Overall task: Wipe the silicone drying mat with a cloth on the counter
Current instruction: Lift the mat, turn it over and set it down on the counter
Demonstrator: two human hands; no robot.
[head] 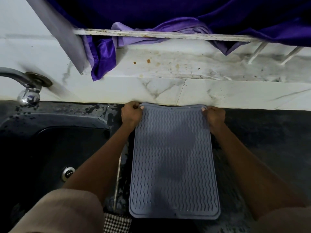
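At centre frame, beside the sink (55, 148), my left hand (131, 115) and right hand (214, 116) pinch the mat's (173, 162) top corners. It should be laid flat on the dark surface (269, 140), corners released evenly, before wiping.

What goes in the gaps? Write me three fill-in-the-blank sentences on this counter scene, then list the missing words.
1. Both hands, the left hand and the right hand, pinch the far ____ of the grey mat.
2. The sink lies to the ____ of the mat.
3. The ridges on the mat run in a ____ pattern.
4. The tap is mounted on the ____ above the sink.

Missing words: corners; left; wavy; wall
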